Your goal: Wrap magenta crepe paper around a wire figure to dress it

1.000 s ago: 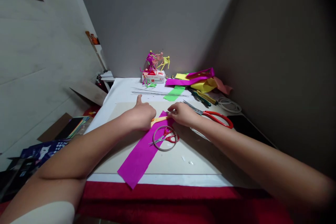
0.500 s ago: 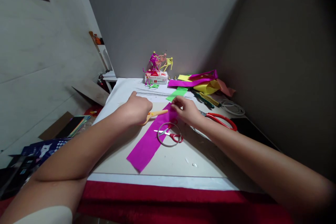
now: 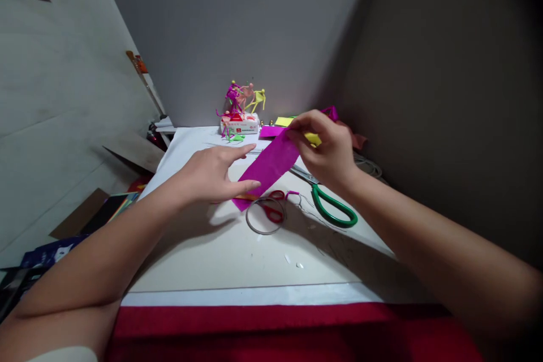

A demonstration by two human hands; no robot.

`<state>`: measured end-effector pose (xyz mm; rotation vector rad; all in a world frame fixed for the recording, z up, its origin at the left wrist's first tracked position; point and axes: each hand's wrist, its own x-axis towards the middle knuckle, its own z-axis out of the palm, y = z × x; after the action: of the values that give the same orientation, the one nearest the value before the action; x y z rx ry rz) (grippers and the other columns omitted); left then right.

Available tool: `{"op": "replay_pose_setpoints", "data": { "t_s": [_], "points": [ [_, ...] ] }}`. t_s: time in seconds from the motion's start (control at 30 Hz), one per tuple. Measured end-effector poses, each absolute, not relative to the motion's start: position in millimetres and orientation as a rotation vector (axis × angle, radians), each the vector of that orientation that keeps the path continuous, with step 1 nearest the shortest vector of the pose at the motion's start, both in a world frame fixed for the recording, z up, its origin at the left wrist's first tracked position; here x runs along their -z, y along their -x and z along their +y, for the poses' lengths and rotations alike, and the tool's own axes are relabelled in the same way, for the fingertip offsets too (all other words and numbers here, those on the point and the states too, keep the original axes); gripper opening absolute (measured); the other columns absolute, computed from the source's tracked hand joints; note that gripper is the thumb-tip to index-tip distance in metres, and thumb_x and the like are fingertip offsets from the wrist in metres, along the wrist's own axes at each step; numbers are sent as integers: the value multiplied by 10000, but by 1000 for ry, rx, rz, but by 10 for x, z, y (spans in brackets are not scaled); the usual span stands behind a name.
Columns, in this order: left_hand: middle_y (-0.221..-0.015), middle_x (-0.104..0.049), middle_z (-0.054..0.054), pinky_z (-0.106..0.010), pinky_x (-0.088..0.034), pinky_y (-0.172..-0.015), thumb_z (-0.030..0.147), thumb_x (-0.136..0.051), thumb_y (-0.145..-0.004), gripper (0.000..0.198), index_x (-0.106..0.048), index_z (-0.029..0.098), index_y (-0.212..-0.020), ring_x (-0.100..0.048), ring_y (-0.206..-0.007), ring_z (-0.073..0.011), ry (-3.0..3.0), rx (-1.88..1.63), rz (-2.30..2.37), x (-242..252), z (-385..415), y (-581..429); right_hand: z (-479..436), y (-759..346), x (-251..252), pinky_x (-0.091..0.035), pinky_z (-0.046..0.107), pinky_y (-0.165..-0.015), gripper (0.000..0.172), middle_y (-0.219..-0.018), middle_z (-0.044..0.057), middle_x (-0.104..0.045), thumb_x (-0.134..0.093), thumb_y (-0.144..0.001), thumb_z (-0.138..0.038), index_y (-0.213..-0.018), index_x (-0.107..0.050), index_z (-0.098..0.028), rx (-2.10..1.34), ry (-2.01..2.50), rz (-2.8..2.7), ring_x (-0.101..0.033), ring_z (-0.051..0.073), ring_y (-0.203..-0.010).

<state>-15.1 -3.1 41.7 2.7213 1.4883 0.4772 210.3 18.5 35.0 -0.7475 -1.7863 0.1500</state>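
My right hand [image 3: 328, 150] pinches the upper end of a purple crepe paper strip [image 3: 269, 164] between thumb and fingers, holding it raised and slanted above the table. My left hand [image 3: 212, 172] is open beside the strip's left edge, thumb and forefinger spread apart; I cannot tell whether the thumb touches the paper. Under the left thumb, part of a thin orange strip [image 3: 248, 197] shows. Just below the purple strip's lower end lie red-handled scissors [image 3: 274, 213] and a thin metal ring [image 3: 263, 233], which overlap. The scissors' blades are mostly hidden.
Green-handled shears [image 3: 335, 212] lie below my right hand. Small colourful figures [image 3: 241, 99] stand on and around a white and red box [image 3: 250, 125] at the back. Crepe paper [image 3: 284, 121] and a coiled white cord [image 3: 370, 166] lie at the back right. White scraps [image 3: 299, 265] dot the front.
My right hand has lifted the purple strip's far end, and its lower end has slid away from the front. My left hand has opened from a closed grip. The view has shifted slightly.
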Motion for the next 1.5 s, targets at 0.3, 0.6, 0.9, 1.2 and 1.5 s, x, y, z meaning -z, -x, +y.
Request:
{"op": "replay_pose_setpoints", "data": {
  "t_s": [0.3, 0.6, 0.9, 1.2, 1.5],
  "points": [
    [-1166, -662, -114, -366, -443, -893, 743, -440, -743, 781, -580, 179, -1265, -567, -1105, -297, -2142, -666, 938, -446, -13, 179, -293, -2266, -944, -429, 192, -584, 124, -711, -77, -585, -515, -867, -96, -836, -607, -174, -743, 570, -1482, -555, 29, -605],
    [-871, -728, -84, -307, -478, -744, 482, -631, -770, 383, -729, 135, -898, -655, -796, -223, -1572, -364, 931, -229, -267, -233, -205, -2027, -230, -430, 222, -547, 41, -665, -3, -617, -620, -748, -149, -711, -632, -138, -1090, 950, -1639, -538, 99, -589],
    [-801, -743, -103, -323, -496, -749, 278, -735, -695, 251, -738, 89, -861, -670, -706, -197, -1135, -533, 982, 23, -164, -249, -377, -2122, 108, -512, 300, -736, 322, -848, 35, -694, -790, -617, -249, -914, -695, -169, -1690, 913, -1244, -632, 163, -766],
    [-640, -703, -49, -212, -451, -565, 181, -739, -667, 94, -735, 99, -712, -608, -552, -113, -945, -520, 981, 66, -195, -298, -471, -2163, 319, -491, 269, -731, 166, -847, 15, -649, -665, -746, -164, -833, -759, -271, -1398, 870, -1300, -602, 144, -801],
    [-592, -647, -68, -205, -473, -568, 49, -618, -655, 96, -713, 40, -672, -563, -516, -97, -818, -519, 927, 77, -159, -288, -494, -2216, 381, -497, 341, -856, 431, -1071, 49, -617, -510, -797, -1, -984, -736, -317, -847, 715, -1772, -596, 179, -987]
  ]
}}
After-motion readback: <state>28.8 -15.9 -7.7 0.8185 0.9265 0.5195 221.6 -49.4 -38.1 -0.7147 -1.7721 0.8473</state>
